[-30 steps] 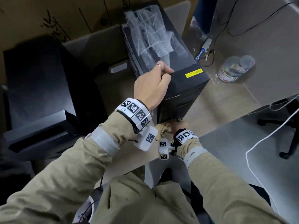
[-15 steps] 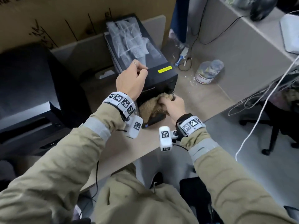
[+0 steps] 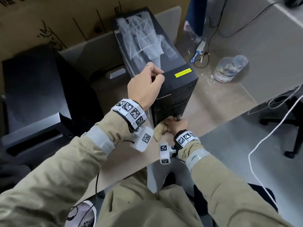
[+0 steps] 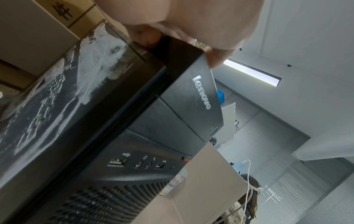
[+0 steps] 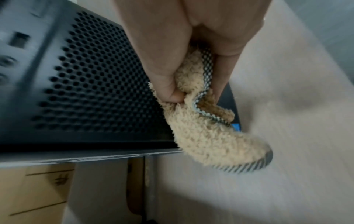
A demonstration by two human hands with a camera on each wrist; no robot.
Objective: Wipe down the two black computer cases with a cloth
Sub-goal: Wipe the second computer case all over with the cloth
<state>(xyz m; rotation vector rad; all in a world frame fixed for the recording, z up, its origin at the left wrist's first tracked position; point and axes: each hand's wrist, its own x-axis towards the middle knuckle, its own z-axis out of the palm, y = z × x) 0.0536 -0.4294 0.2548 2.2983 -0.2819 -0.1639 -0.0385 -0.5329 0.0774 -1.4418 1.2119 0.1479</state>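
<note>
A black tower computer case [image 3: 173, 89] stands upright on the desk, its top smeared with white dust and marked by a yellow sticker. My left hand [image 3: 147, 86] grips its top front corner, fingers curled over the edge [image 4: 191, 30]. My right hand [image 3: 176, 126] clutches a fluffy beige cloth [image 5: 206, 128] against the lower right of the perforated front grille [image 5: 91, 84]. The cloth [image 3: 161, 128] bunches at the case's foot. A second black case [image 3: 34, 89] lies at the left, untouched.
A clear plastic bottle [image 3: 229, 69] lies on the desk right of the tower, with white crumbs and a blue-handled tool [image 3: 197, 53] near cables. Cardboard boxes [image 3: 49, 18] stand behind. A grey partition [image 3: 262, 46] and an office chair base [image 3: 287, 128] are at the right.
My right hand has moved the cloth down the front panel, from the middle to its lower edge near the desk. My left hand has stayed on the top corner.
</note>
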